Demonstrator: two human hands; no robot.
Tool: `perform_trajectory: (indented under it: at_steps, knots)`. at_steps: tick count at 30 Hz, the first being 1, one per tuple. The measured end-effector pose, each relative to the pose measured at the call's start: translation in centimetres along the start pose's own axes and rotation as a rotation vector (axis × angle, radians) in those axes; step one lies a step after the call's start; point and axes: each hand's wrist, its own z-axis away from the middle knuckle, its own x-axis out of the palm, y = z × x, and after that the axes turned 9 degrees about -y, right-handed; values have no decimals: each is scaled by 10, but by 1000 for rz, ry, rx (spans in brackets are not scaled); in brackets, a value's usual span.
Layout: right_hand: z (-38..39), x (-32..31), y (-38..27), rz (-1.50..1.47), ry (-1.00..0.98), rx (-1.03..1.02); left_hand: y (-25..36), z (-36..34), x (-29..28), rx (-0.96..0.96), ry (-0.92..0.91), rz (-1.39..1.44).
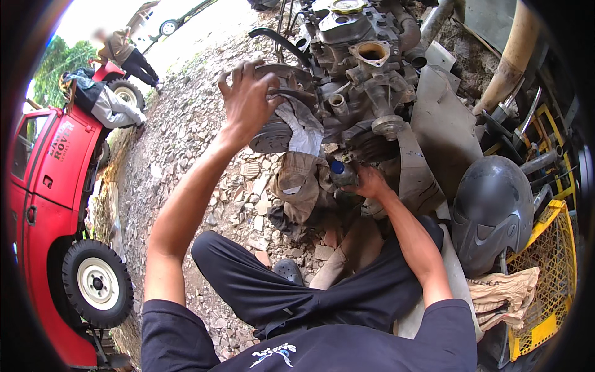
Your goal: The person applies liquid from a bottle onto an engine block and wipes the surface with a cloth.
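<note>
Gravel, grey and loose, runs past a boxy red off-roader over on the left, well apart from the hands. Big grimy metal engine sits dead ahead, near enough for both arms, which is probably why it's there. Yellow metal mesh crate and a dark grey helmet crowd the right, so elbow room looks tight. Bunched tan cloth, pretty filthy, clutters the spot just below the engine. Left hand is up, fingers spread at a dark curved metal part on the engine's side, maybe steadying it. Right hand has fingers bent against a small blue-capped bottle low beside the engine, probably keeping it handy; shadow hides the fingertips, so can't tell how firmly.
</note>
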Motion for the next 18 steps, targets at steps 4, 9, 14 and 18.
perform_trajectory:
  at_steps: [4,9,14,18]
  knots:
    - [3,-6,-8,28,-14,27,9,14,11,-41,74,36]
    - [6,-6,-5,76,54,5,18,17,18,5,220,122]
    - [6,-2,-2,36,19,-10,39,27,32,158,251,73]
    - [2,12,-7,51,-1,32,75,94,60,690,306,218]
